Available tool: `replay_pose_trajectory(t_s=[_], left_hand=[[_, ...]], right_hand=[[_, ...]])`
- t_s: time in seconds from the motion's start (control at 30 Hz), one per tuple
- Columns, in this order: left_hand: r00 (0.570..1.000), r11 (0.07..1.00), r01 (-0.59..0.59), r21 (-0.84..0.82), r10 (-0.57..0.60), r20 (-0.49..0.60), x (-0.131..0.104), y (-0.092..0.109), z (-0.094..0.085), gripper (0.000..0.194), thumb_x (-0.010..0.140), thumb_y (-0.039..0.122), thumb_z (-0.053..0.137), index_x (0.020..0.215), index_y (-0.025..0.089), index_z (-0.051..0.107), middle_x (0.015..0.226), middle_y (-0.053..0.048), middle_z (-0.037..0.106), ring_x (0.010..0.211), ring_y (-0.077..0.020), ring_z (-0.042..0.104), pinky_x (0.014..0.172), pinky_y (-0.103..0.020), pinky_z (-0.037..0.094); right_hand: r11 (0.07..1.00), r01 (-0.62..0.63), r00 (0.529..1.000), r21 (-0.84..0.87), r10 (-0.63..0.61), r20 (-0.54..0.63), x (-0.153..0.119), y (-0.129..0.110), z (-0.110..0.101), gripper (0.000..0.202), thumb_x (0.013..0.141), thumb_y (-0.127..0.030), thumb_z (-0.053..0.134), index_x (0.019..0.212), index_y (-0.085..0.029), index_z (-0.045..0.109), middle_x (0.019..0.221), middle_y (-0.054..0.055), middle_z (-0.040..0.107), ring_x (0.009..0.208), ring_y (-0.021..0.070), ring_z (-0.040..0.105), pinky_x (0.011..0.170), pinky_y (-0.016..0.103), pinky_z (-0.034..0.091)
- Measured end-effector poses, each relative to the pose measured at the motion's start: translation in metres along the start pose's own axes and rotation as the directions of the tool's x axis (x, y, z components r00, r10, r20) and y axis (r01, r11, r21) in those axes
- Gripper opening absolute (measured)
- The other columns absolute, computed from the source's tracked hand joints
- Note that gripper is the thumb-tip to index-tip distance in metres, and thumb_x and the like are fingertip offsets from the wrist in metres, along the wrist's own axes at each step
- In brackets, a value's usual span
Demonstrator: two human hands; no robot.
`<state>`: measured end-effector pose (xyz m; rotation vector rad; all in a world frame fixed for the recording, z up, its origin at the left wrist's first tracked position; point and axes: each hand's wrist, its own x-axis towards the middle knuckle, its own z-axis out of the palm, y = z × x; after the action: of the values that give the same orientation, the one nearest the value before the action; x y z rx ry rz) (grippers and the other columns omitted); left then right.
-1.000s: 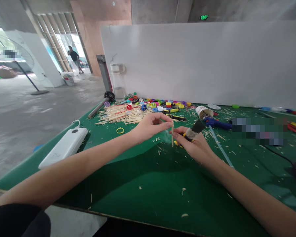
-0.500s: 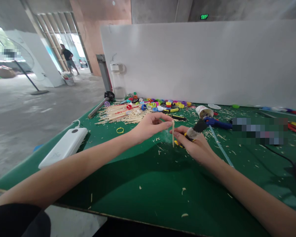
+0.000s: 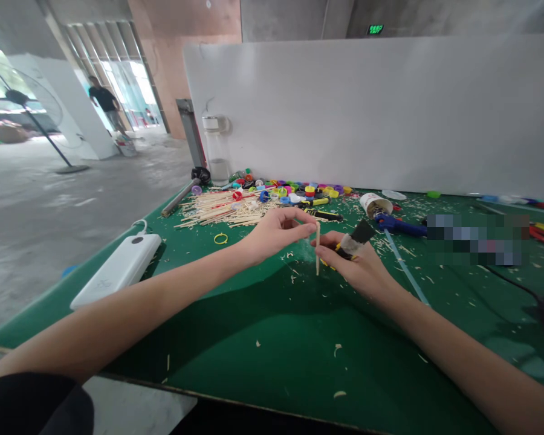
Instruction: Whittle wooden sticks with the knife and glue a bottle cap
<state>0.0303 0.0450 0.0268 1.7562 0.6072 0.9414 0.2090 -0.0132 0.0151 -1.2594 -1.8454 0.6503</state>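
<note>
A short wooden stick (image 3: 318, 262) stands nearly upright between my hands, above the green table. Its top end is pinched between the thumb and fingers of my left hand (image 3: 283, 232). My right hand (image 3: 356, 261) closes its thumb and forefinger on the middle of the same stick. Tucked in that right hand is also a black-and-yellow utility knife (image 3: 362, 231) with pale tape wrapped round it; its blade cannot be made out. Behind my left hand lies a heap of thin wooden sticks (image 3: 217, 207).
Wood shavings litter the green table (image 3: 254, 386). A white power strip (image 3: 118, 272) lies at left, near a yellow ring (image 3: 220, 238). Coloured plastic caps (image 3: 294, 198), a tipped paper cup (image 3: 375, 205) and a blue-handled tool (image 3: 401, 226) lie farther back, before a white panel (image 3: 367, 115).
The stick has slid slightly lower, and my right fingers have moved in against it. The utility knife has turned a little in my right hand. A person in the background has walked left.
</note>
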Motion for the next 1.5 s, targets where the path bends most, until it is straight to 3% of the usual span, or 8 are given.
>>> replay_pose_trajectory(t_s=[0.5, 0.9, 1.13, 1.3, 1.5], left_hand=[[0.998, 0.997, 0.068, -0.033, -0.067, 0.018, -0.002, 0.001, 0.002, 0.028, 0.077, 0.036, 0.067, 0.093, 0.014, 0.066, 0.08, -0.005, 0.064, 0.071, -0.012, 0.058, 0.067, -0.027, 0.046], [0.998, 0.988, 0.046, -0.148, -0.038, 0.055, -0.002, 0.002, 0.003, 0.019, 0.077, 0.03, 0.067, 0.084, 0.013, 0.063, 0.071, -0.002, 0.06, 0.065, -0.0094, 0.056, 0.066, -0.026, 0.044], [0.998, 0.992, 0.059, -0.11, -0.056, 0.031, -0.001, -0.001, 0.002, 0.025, 0.075, 0.033, 0.068, 0.09, 0.014, 0.065, 0.076, -0.004, 0.062, 0.069, -0.0109, 0.057, 0.066, -0.026, 0.044], [0.997, 0.99, 0.066, -0.124, -0.059, 0.053, -0.001, -0.001, 0.001, 0.026, 0.076, 0.032, 0.068, 0.094, 0.014, 0.065, 0.078, -0.004, 0.063, 0.069, -0.0108, 0.057, 0.067, -0.027, 0.046], [0.998, 0.988, 0.03, -0.154, -0.02, 0.063, -0.001, 0.0, 0.003, 0.018, 0.078, 0.03, 0.067, 0.085, 0.013, 0.063, 0.073, -0.002, 0.062, 0.067, -0.0096, 0.057, 0.066, -0.025, 0.045]], right_hand=[[0.999, 0.05, 0.998, -0.019, -0.049, 0.034, 0.0, 0.008, 0.001, 0.027, 0.087, -0.042, 0.051, 0.085, -0.021, 0.068, 0.074, 0.002, 0.06, 0.068, 0.0158, 0.053, 0.061, 0.029, 0.039], [1.0, 0.018, 0.998, -0.013, -0.017, 0.065, 0.002, 0.009, 0.001, 0.028, 0.087, -0.041, 0.051, 0.09, -0.02, 0.069, 0.071, 0.002, 0.059, 0.061, 0.0137, 0.05, 0.055, 0.028, 0.036], [0.999, 0.032, 0.997, 0.024, -0.034, 0.07, 0.001, 0.011, 0.0, 0.029, 0.088, -0.043, 0.051, 0.092, -0.021, 0.069, 0.086, 0.005, 0.066, 0.074, 0.0172, 0.057, 0.064, 0.03, 0.042], [1.0, 0.028, 0.997, 0.005, -0.028, 0.077, 0.001, 0.011, -0.002, 0.031, 0.088, -0.044, 0.049, 0.093, -0.022, 0.07, 0.086, 0.005, 0.066, 0.075, 0.0181, 0.057, 0.063, 0.03, 0.042], [0.999, 0.041, 0.996, -0.016, -0.039, 0.082, 0.0, 0.009, 0.0, 0.026, 0.086, -0.041, 0.051, 0.087, -0.021, 0.066, 0.074, 0.002, 0.062, 0.065, 0.015, 0.052, 0.059, 0.03, 0.039]])
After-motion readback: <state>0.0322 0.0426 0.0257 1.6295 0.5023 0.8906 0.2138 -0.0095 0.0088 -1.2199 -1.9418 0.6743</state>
